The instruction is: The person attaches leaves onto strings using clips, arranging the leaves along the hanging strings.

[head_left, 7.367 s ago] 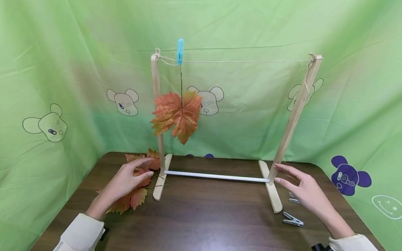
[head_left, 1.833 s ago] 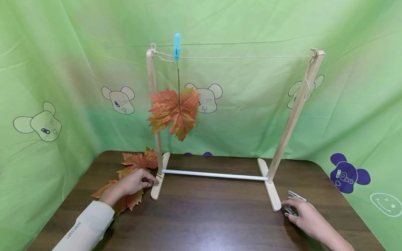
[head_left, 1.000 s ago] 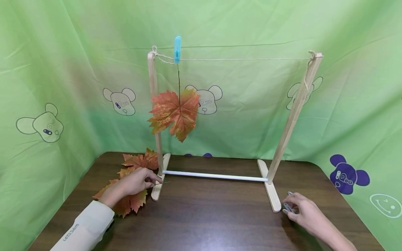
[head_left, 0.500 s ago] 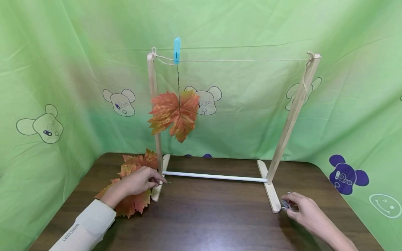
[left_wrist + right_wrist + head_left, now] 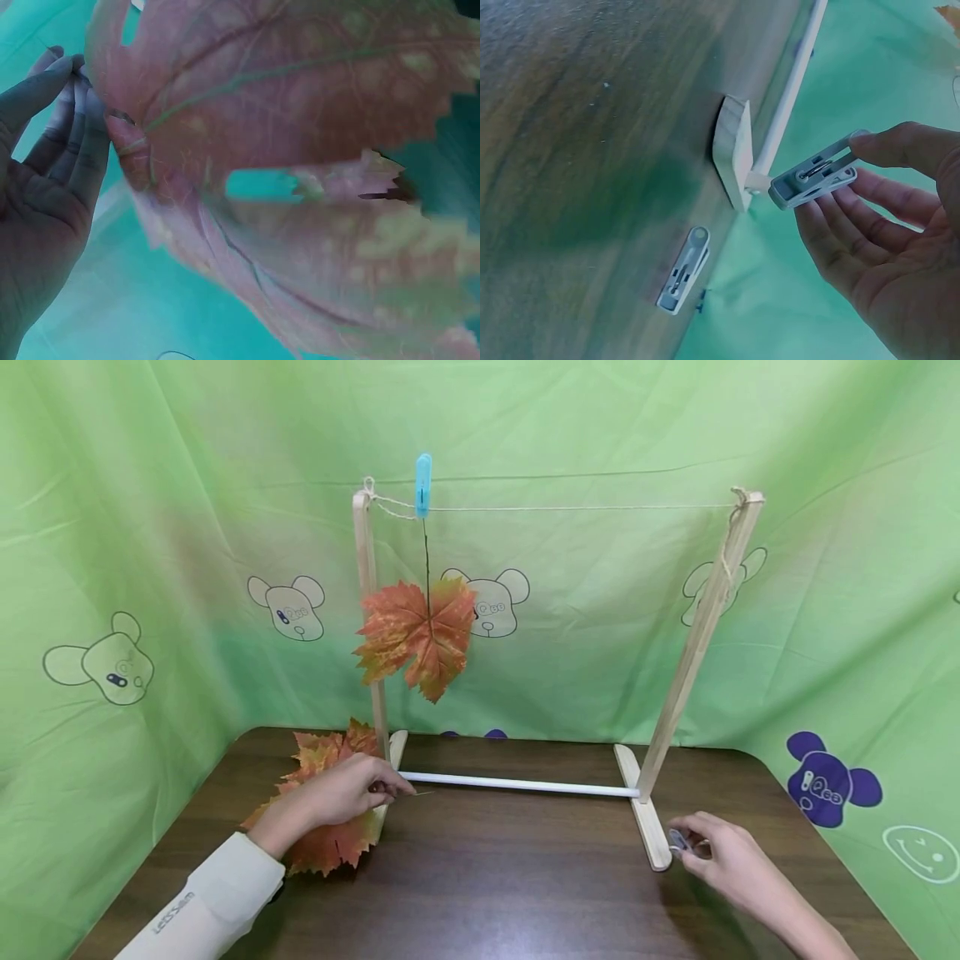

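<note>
My left hand (image 5: 348, 789) pinches the thin stem of an artificial maple leaf (image 5: 337, 845). Seen from the left wrist, the orange-red leaf (image 5: 300, 105) spreads large beside the fingertips. Between the thumb and fingers of my right hand (image 5: 723, 852) is a grey clothespin (image 5: 817, 171), held near the right foot of the wooden stand. Another orange leaf (image 5: 420, 631) hangs by its stem from the string (image 5: 570, 508), clipped with a blue clothespin (image 5: 423, 485). My left hand and forearm cover part of the leaves on the table.
A second grey clothespin (image 5: 684, 271) lies on the brown table (image 5: 510, 868). More leaves (image 5: 318, 750) lie by the left post. The stand's posts (image 5: 693, 660) carry the string, and a white rod (image 5: 517, 783) joins its feet. A green curtain (image 5: 600, 427) surrounds the table.
My left hand went from open above the leaves to pinching a stem, then moved right, drawing the leaf along. My right hand left the post and picked up a clothespin.
</note>
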